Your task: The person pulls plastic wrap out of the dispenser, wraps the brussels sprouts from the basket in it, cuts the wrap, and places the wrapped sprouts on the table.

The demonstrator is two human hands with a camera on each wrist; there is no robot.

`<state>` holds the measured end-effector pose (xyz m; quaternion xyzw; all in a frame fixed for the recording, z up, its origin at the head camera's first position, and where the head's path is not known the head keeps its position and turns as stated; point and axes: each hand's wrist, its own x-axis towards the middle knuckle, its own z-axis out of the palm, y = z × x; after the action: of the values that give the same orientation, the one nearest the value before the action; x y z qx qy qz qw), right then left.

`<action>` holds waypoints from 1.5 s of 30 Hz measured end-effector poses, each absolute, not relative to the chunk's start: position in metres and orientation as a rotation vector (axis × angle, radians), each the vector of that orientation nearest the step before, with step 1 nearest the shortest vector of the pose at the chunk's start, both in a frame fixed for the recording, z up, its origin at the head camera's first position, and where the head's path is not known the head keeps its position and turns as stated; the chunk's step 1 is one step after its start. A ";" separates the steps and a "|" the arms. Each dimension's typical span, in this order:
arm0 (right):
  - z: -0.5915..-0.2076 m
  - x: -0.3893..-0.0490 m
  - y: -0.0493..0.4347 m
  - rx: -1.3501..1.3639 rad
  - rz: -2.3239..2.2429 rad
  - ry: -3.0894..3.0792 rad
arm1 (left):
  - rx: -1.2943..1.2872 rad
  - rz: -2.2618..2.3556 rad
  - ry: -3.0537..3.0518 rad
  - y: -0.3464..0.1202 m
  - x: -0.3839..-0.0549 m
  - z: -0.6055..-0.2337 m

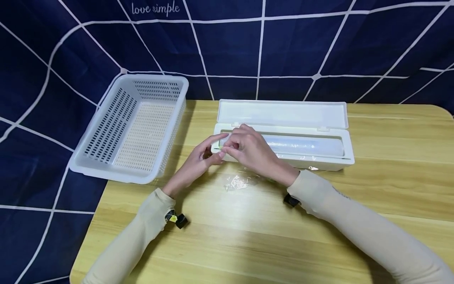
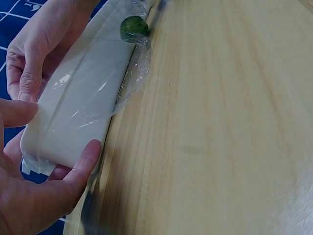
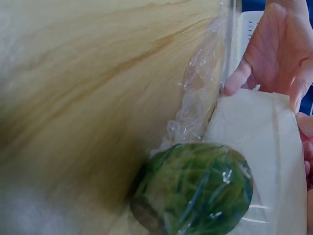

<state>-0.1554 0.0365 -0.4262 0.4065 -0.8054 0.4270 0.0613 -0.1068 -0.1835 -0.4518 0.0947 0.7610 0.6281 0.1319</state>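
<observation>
A white cling film dispenser box (image 1: 349, 152) lies with its lid raised and a roll of film (image 1: 305, 146) inside. My left hand (image 1: 196, 161) grips the box's left end, thumb on the front face. At that end's front edge, my right hand (image 1: 253, 150) pinches a small yellow-green piece, probably the cutter slide, between thumb and index finger. Clear film (image 1: 239, 183) hangs over the front onto the table. A Brussels sprout (image 3: 195, 191) sits in that film against the box's front in both wrist views; the right wrist mostly hides it in the head view.
A white perforated basket (image 1: 182, 94) stands left of the box at the table's back left. Behind the wooden table (image 1: 230, 236) hangs a dark blue cloth (image 1: 227, 47) with white lines. Each wrist wears a small black camera.
</observation>
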 end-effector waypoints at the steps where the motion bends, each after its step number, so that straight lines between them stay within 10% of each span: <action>1: -0.426 -0.155 0.037 1.230 1.291 -2.434 | 0.273 1.822 2.208 -0.184 -0.107 -0.452; 45: -0.432 -0.150 0.084 1.201 1.162 -2.450 | 0.308 1.861 2.178 -0.185 -0.107 -0.457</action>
<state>-0.1500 0.0843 -0.4318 0.4034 -0.8229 0.3904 0.0876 -0.1072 -0.1850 -0.4571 0.1061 0.7496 0.6403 0.1296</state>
